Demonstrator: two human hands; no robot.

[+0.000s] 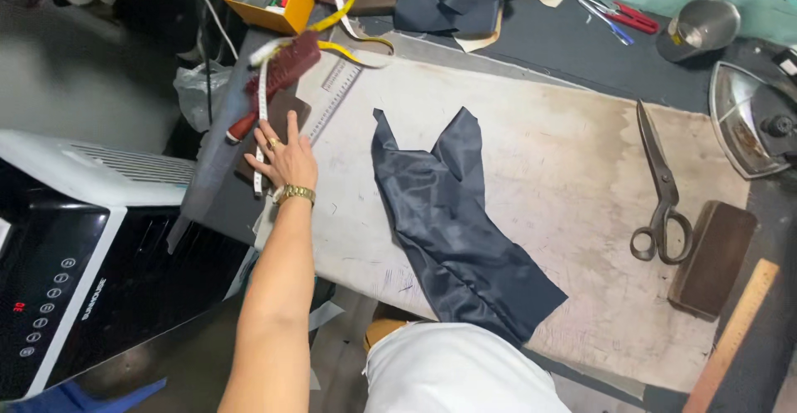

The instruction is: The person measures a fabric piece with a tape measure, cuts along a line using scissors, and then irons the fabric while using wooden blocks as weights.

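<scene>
Measuring tape (pixel 262 106) is the item in play: white/yellow strip running from the left hand (pixel 288 157) at the left edge of the cutting table (pixel 564 180), up past a dark red brush-like block (pixel 281 71), then looping yellow toward the orange box (pixel 282 6) at the far corner. The hand lies palm-down over the tape and a dark brown pad (pixel 282 118) beside a clear ruler (pixel 332 102); fingers (pixel 267 135) are spread and nearly flat, only loosely curled, pressing on or just reaching the tape rather than clamped round it. Can't tell for sure whether the tape is pinched under the fingertips. Right hand is not in view. My read: to pick the tape up cleanly, pinch it near the free white end and draw it toward the body so the yellow loop slides off the block instead of dragging it or the ruler off the edge. Outward: dark navy cut fabric piece (pixel 452 222) lies flat mid-table, well apart from the hand, its near end hanging at the table edge. Large scissors (pixel 660 189) to the right, brown block (pixel 714 255) just beside their handles, wooden ruler (pixel 735 330) at the near right corner, iron (pixel 751 118) at the far right, metal bowl (pixel 704 24) behind it.
</scene>
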